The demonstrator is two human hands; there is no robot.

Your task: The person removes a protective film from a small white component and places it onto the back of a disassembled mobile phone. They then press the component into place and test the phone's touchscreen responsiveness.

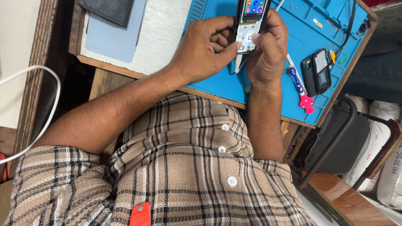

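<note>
Head view looks straight down at a small black keypad phone with a lit colour screen [250,21], held in the air above the blue rubber repair mat [217,79] that covers the far side of the counter [159,33]. Both hands have it: the left hand [205,48] closes its grip on the phone's left edge, fingers curled under and the thumb pressed on the pale keypad, while the right hand [268,48] wraps the right edge, its thumb also on the keys. A likely slip: the phone is pinched only at its lower half, so a hard thumb press could tip its top away and drop it onto the mat; it could also land on the white pointed tool [238,65] lying on the mat just beneath it. Both forearms come up from the checked shirt [188,167] and meet at the phone, the left wrist bent inward, the right wrist nearly straight. On the mat's right part lie a blue and pink toothbrush [301,88] and, just beyond it, a second black phone body [317,72].
</note>
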